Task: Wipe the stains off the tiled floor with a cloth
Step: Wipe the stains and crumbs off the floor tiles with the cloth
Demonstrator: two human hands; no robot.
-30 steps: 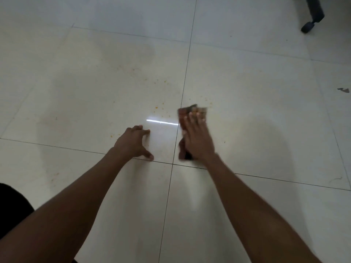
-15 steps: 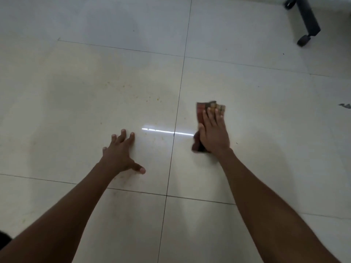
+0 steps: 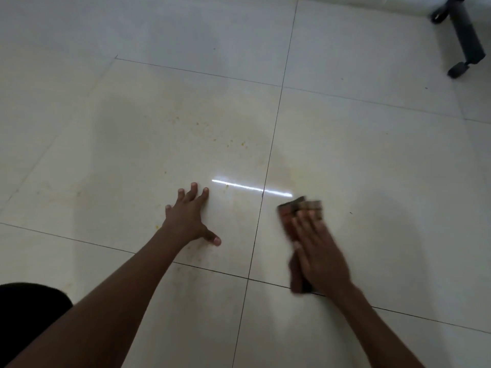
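A folded brown checked cloth lies flat on the pale tiled floor, right of a vertical grout line. My right hand presses on it with straight fingers and is blurred by motion; most of the cloth is hidden under the palm. My left hand rests on the tile to the left with fingers spread, holding nothing. Small orange-yellow stains speckle the left tile beyond my left hand, and a faint smear shows near my left thumb.
A dark office-chair leg with a castor stands at the top right. A bright streak of reflected light crosses the grout line between my hands. Something dark, perhaps my knee, fills the lower left corner.
My right hand has slid the cloth toward me, down across the tile to the horizontal grout line. My left hand stays planted, fingers spread wider than a second ago. The view has shifted.
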